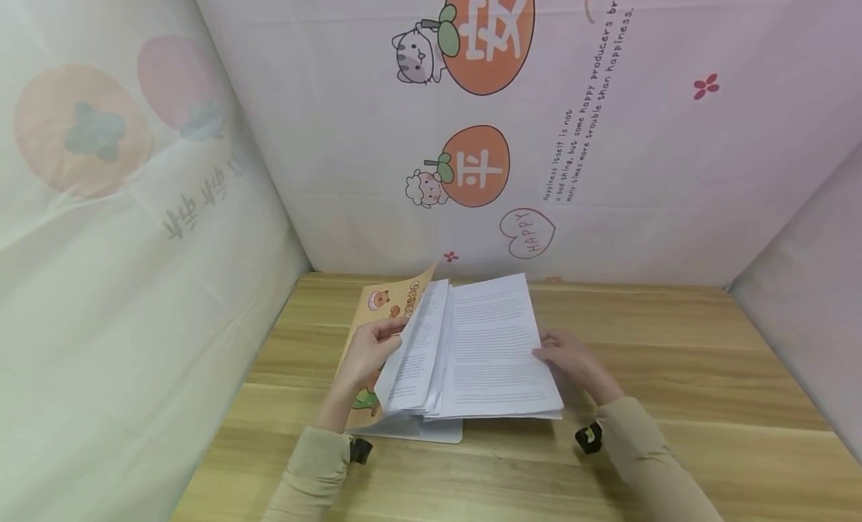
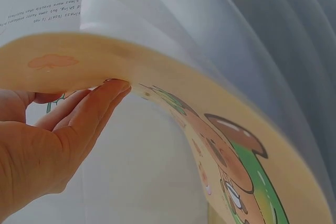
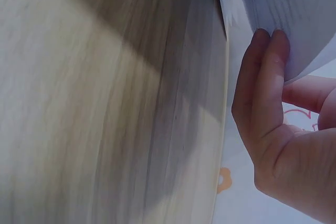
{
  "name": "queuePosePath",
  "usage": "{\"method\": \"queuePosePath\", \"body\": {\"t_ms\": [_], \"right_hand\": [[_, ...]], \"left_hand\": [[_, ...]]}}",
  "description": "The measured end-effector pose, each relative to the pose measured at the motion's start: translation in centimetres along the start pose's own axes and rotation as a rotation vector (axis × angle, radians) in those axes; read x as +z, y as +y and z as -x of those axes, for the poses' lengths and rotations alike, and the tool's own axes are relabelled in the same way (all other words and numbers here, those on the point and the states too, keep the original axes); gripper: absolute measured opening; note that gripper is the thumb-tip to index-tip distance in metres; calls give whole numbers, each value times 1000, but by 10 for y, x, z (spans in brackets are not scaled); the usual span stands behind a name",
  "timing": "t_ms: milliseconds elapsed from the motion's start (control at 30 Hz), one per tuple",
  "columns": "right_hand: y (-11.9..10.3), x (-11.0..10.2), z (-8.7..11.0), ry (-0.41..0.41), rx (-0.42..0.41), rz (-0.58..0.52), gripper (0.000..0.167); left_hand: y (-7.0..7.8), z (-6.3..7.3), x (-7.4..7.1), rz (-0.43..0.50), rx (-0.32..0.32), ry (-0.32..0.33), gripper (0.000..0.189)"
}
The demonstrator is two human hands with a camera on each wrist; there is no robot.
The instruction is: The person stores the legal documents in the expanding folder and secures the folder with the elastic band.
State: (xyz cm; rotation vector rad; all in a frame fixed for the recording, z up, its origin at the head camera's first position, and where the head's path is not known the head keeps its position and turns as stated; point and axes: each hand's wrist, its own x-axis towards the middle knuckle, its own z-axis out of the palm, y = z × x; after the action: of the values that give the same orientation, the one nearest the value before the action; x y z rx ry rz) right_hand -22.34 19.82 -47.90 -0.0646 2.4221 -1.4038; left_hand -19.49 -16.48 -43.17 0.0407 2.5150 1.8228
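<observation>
A folder with an orange cartoon-printed cover [image 1: 402, 292] lies opened out on the table in the head view. Its cover bends in a curve in the left wrist view. My left hand [image 1: 364, 357] pinches the cover near its edge, fingers against the printed side [image 2: 79, 129]. Printed white sheets [image 1: 494, 342] fan out to the right of the cover, several of them standing partly raised in the middle. At their right edge, my right hand [image 1: 575, 363] pinches the stack between thumb and fingers, holding it above the wood [image 3: 273, 93].
The wooden table [image 1: 673, 372] stretches to the right and in front. A white cloth wall [image 1: 350, 170] with fruit and cartoon prints stands behind it, with further cloth walls at left and right. A pale grey panel [image 1: 438, 432] shows under the sheets.
</observation>
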Motion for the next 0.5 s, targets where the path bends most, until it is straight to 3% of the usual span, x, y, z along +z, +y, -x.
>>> {"method": "queuePosePath", "body": {"t_ms": [500], "right_hand": [[-3,15,-9,-16,-6,-45,39]], "left_hand": [[-1,-2,0,2,1,-7,42]]}}
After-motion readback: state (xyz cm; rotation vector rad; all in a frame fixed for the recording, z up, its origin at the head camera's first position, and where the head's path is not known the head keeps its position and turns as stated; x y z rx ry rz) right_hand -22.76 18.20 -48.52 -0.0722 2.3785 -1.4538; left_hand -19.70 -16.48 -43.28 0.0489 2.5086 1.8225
